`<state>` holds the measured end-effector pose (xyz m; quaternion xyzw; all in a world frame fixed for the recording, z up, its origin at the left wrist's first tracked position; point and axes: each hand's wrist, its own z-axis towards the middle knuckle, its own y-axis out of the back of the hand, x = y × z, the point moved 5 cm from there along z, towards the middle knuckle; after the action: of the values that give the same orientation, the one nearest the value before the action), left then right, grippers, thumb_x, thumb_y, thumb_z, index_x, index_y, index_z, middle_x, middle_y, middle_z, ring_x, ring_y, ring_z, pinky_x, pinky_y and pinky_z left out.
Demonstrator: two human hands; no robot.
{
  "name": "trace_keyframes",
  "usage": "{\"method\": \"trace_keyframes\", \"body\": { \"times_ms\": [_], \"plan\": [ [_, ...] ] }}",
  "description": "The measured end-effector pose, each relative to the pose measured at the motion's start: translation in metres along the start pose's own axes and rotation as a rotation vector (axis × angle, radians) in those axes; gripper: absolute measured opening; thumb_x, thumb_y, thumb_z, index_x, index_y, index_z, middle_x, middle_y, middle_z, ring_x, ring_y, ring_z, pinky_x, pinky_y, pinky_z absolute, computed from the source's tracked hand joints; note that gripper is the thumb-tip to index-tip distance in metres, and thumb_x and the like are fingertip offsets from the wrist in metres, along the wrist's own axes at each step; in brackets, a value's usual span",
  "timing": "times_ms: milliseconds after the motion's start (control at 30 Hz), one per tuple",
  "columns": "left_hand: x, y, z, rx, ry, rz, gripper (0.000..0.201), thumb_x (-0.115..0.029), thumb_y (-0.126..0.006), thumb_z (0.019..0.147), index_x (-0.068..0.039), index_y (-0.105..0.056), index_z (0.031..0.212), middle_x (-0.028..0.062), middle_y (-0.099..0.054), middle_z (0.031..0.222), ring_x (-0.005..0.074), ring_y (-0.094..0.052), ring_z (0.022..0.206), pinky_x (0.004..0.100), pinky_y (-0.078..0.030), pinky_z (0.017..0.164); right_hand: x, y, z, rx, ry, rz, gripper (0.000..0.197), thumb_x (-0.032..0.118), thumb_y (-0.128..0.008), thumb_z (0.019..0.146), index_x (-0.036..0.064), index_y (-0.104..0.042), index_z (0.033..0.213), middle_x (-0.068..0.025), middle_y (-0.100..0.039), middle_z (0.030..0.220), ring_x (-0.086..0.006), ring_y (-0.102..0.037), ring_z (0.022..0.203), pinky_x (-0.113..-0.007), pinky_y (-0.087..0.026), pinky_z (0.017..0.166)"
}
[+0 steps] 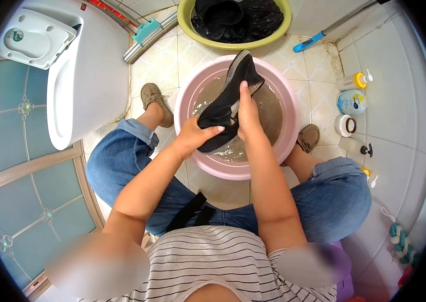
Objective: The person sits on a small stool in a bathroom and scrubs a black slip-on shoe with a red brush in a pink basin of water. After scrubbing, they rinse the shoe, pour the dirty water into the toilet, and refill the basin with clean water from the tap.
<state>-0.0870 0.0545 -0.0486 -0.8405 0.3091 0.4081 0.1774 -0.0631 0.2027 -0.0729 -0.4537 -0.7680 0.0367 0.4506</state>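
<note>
Two bare hands of mine hold one black shoe [228, 98] slantwise over the pink basin [290, 118], its far end leaning right and its near end left. My left hand [191, 138] clasps the near, left end: the thumb [212, 132] lies straight across the upper, pointing right, set well apart from my other fingers, which go round the shoe's left side and mostly out of sight beneath it. My right hand [248, 118] grips the right side beside the pale lining of the mouth. Its thumb [244, 90] is stretched straight toward the far end, pressed against the shoe; the rest of its fingers are hidden, so I cannot tell how tightly they are curled or whether they reach inside.

My left forearm [145, 189] slopes in from the near left toward the far right, bent at the elbow, the wrist turned so that the thumb crosses inward. My right forearm [269, 186] runs almost straight to the far side, leaning a little left, with the hand on edge. Both pass between my knees in blue jeans [331, 199]. Under the shoe lies murky brown water [272, 116]; whether the shoe's underside touches it, I cannot tell
</note>
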Motion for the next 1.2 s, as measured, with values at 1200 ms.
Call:
{"method": "trace_keyframes", "body": {
  "times_ms": [1200],
  "plan": [
    [-0.047,0.028,0.014,0.143,0.048,0.682,0.052,-0.04,-0.046,0.092,0.008,-0.064,0.089,0.0206,-0.065,0.084,0.0249,-0.06,0.079,0.0353,-0.046,0.077,0.023,-0.042,-0.08,0.435,0.431,-1.113,0.05,0.045,-0.08,0.063,0.0009,-0.058,0.071,-0.01,-0.055,0.055,-0.0176,-0.053,0.052,-0.032,-0.044,0.054]
  ]
}}
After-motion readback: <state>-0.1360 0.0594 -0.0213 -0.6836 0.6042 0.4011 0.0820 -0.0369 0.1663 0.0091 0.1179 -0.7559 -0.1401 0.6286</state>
